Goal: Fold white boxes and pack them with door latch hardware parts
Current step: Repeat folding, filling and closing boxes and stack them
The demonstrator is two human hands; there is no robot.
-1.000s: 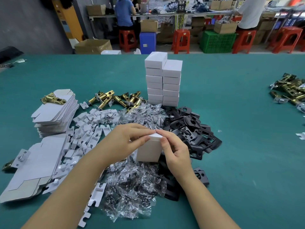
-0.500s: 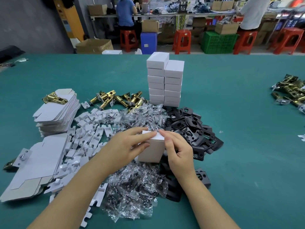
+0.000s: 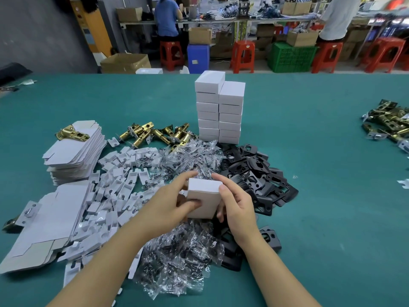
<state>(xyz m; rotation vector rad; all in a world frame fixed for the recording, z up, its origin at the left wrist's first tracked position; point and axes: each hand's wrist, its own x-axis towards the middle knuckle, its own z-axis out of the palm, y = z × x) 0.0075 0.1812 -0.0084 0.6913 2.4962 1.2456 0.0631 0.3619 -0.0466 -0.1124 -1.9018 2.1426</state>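
A closed white box (image 3: pixel 204 199) is held upright between both hands above the parts pile. My left hand (image 3: pixel 170 206) grips its left side, thumb on the front face and fingers over the top edge. My right hand (image 3: pixel 235 203) grips the right side, thumb at the top corner. Two stacks of finished white boxes (image 3: pixel 219 110) stand behind. Brass latches (image 3: pixel 155 135), clear screw bags (image 3: pixel 183 160), black strike plates (image 3: pixel 254 171), white inserts (image 3: pixel 115 193) and flat box blanks (image 3: pixel 73 151) lie around.
More flat blanks (image 3: pixel 44 227) lie at the near left, one brass latch (image 3: pixel 72 134) on top of the far stack. Another heap of latches (image 3: pixel 391 122) sits at the right edge of the green table (image 3: pixel 332 196). People, stools and crates stand beyond.
Both hands finished pressing the top flap shut and now hold the box by its sides; my fingers moved off the lid and the box tilted its front face toward me.
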